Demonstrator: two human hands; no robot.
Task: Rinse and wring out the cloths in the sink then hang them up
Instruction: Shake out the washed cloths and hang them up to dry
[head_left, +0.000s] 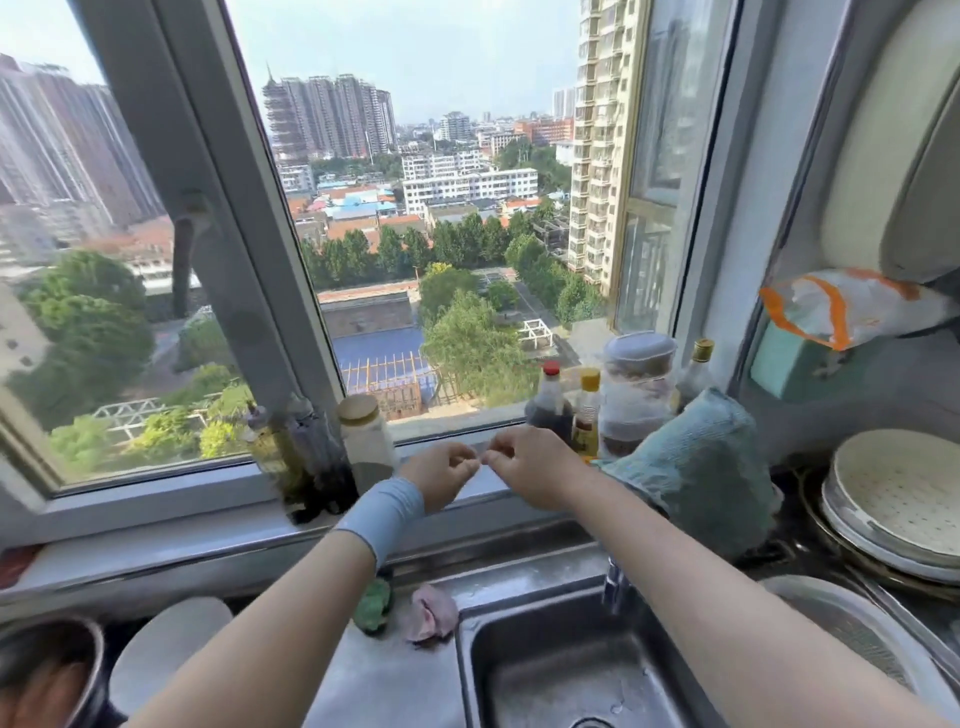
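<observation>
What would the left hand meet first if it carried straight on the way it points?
Probably the right hand, fingertips all but touching the left hand; beyond lies the window frame, depth unclear.

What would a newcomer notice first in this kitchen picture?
The left hand and right hand meet, fingers curled, at the window sill in the middle. Right of them a teal cloth hangs draped beside the bottles. A pink cloth lies crumpled on the rim of the sink, below the hands.
</observation>
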